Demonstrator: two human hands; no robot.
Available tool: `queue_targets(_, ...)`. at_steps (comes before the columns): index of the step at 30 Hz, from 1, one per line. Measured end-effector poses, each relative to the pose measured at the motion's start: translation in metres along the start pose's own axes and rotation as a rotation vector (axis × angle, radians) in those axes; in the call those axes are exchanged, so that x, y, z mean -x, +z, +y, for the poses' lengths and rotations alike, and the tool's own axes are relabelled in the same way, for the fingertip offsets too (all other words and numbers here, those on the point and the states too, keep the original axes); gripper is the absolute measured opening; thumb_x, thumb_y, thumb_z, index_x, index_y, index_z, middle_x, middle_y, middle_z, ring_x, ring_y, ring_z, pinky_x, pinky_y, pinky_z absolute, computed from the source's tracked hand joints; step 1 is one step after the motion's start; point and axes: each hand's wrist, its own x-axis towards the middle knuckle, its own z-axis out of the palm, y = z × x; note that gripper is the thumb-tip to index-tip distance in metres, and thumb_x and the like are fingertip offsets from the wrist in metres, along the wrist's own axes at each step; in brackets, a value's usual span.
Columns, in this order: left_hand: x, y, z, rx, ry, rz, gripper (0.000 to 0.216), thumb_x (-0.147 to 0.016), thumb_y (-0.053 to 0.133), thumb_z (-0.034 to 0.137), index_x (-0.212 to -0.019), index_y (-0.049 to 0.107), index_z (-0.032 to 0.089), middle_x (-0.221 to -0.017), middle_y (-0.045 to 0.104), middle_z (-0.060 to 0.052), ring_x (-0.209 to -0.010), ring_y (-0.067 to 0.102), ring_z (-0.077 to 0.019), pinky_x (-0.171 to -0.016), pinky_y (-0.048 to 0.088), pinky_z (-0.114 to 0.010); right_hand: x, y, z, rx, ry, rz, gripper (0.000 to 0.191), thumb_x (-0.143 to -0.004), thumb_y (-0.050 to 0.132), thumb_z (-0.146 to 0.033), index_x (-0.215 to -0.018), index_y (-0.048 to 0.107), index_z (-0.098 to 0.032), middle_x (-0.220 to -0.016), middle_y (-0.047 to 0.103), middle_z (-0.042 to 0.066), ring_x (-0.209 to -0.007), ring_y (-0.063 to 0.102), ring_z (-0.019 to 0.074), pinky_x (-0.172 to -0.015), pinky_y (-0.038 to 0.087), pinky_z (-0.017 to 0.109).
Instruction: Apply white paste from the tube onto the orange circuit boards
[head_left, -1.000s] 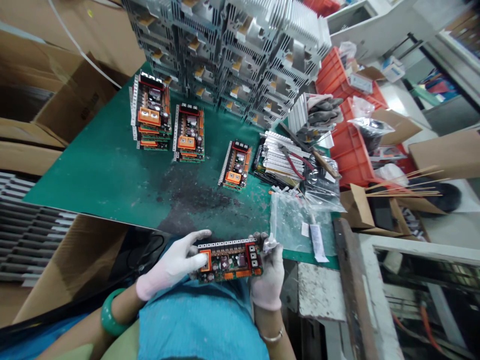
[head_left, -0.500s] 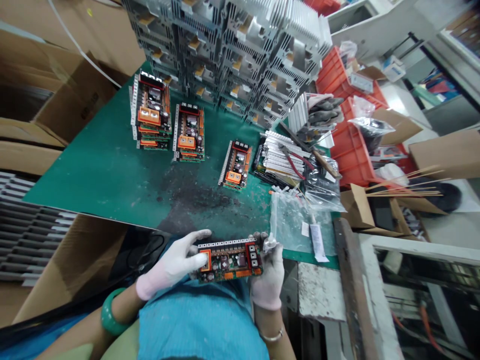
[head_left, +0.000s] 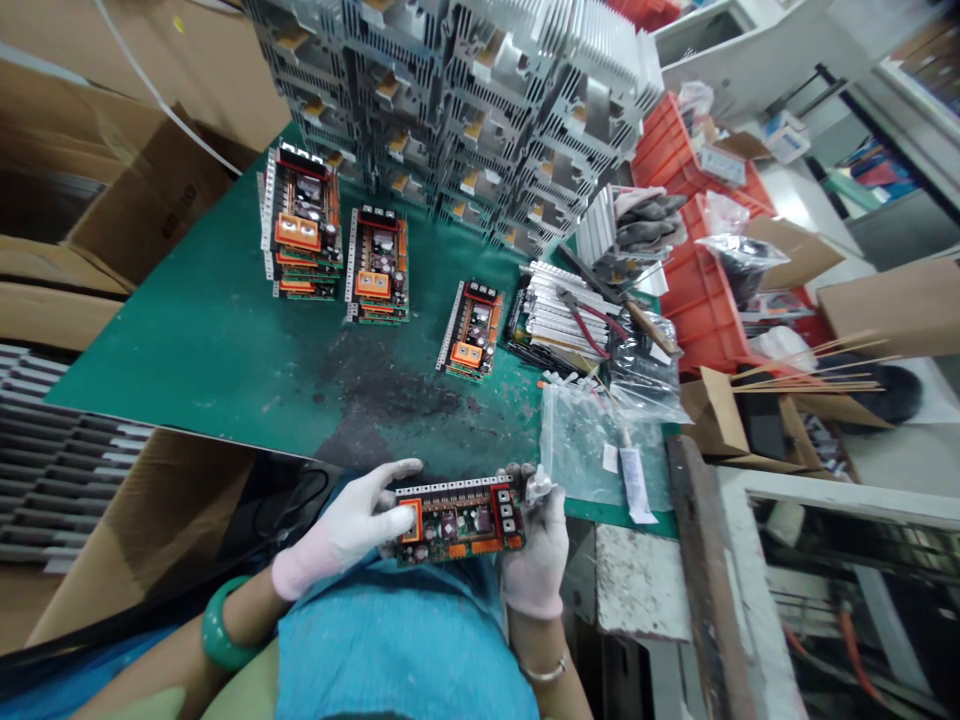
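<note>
Between my two gloved hands is a circuit board (head_left: 461, 525) with orange and red blocks and a white-dotted metal strip along its far edge. It is held over my lap, at the table's near edge. My left hand (head_left: 360, 520) grips its left end, thumb on the orange block and index finger stretched out above. Closed around the right end is my right hand (head_left: 544, 550), its fingertips partly hidden behind the board. A small clear-white piece shows at the right fingers; I cannot make out its kind. Ahead, a similar board (head_left: 474, 330) lies on the green table (head_left: 225, 370).
Stacked boards (head_left: 304, 220) and a second stack (head_left: 379, 265) stand at the back left. Finned heatsinks (head_left: 480, 120) are piled behind them. To the right lie metal strips (head_left: 562, 310), red-handled pliers (head_left: 589, 325), a plastic bag (head_left: 577, 440) and a white tube (head_left: 635, 485). Red bins (head_left: 697, 290) stand beyond.
</note>
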Motion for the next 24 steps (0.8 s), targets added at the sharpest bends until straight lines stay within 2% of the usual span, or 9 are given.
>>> queue_targets(24,-0.0026,-0.0010,-0.0012,0.043,-0.007,-0.013,0.077,-0.077,0.065,0.050,-0.137,0.035,0.012,-0.071,0.058,0.000,-0.054,0.053,-0.0118,-0.048,0.042,-0.021,-0.0011,0.0047,-0.0017,-0.035,0.020,-0.012,0.035,-0.077,0.064,-0.059,-0.089,0.068,-0.027,-0.093,0.072,-0.004,-0.092,0.066,0.0167,-0.089,0.048,0.036)
